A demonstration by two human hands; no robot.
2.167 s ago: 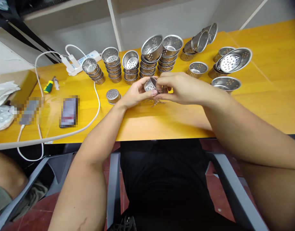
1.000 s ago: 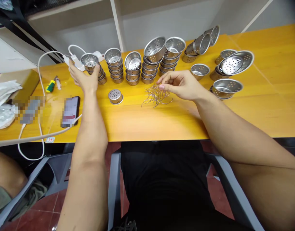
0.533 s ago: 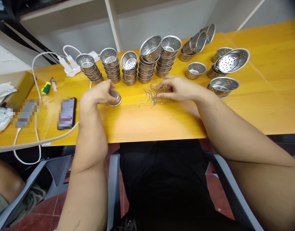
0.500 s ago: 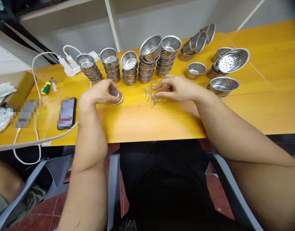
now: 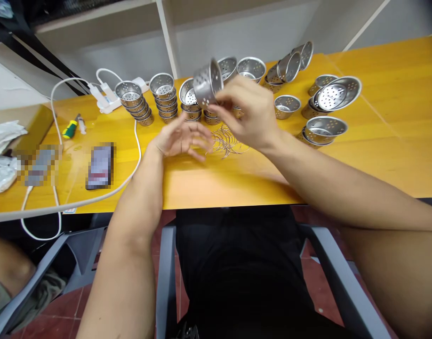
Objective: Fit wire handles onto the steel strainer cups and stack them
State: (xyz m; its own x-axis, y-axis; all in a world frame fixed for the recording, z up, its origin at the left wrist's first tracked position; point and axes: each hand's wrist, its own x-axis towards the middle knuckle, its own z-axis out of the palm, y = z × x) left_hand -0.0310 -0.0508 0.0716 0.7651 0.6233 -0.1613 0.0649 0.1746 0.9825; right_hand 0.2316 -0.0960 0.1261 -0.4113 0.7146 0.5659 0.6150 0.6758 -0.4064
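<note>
A perforated metal cup (image 5: 206, 84) is raised, tilted on its side, in front of the stacks. My right hand (image 5: 247, 110) pinches its lower edge between thumb and fingers. Palm up and fingers spread, my left hand (image 5: 184, 138) is below and to the left of that cup and holds nothing. Thin curved metal wires (image 5: 227, 141) lie in a loose tangle on the table, between and just beyond my hands.
Stacks of perforated cups (image 5: 163, 94) line the back of the yellow table (image 5: 202, 188). More cups (image 5: 325, 129) stand at the right. To the left are a phone (image 5: 100, 165), a green-yellow screwdriver (image 5: 70, 128), a white cable (image 5: 139, 146) and a power strip (image 5: 110, 104).
My right hand has risen from the wires and now holds a cup up. The small cup by my left hand is gone from the table; that hand has moved right and opened.
</note>
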